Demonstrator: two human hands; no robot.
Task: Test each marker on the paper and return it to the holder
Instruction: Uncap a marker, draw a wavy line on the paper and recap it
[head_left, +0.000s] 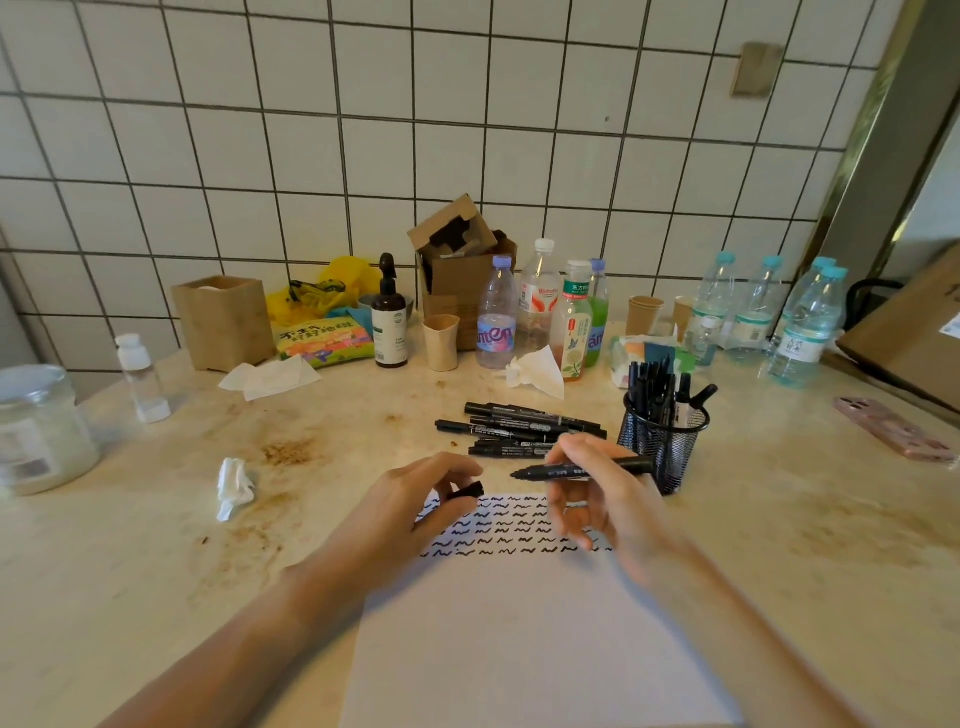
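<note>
A white sheet of paper (519, 634) lies in front of me, its far part covered with rows of black squiggles. My right hand (592, 499) holds an uncapped black marker (587, 471) level above the paper, tip pointing left. My left hand (410, 504) pinches the black cap (466, 490) a short gap from that tip. Several capped black markers (519, 428) lie in a loose pile just beyond the paper. To their right stands a black mesh holder (662, 439) with several markers upright in it.
A crumpled tissue (235, 487) lies left of the paper. A pink phone (896, 428) rests at the far right. Bottles, paper cups (440, 342), a cardboard box (457, 270), a wooden box (223, 322) and a glass jar (41, 426) line the back and left of the stained tabletop.
</note>
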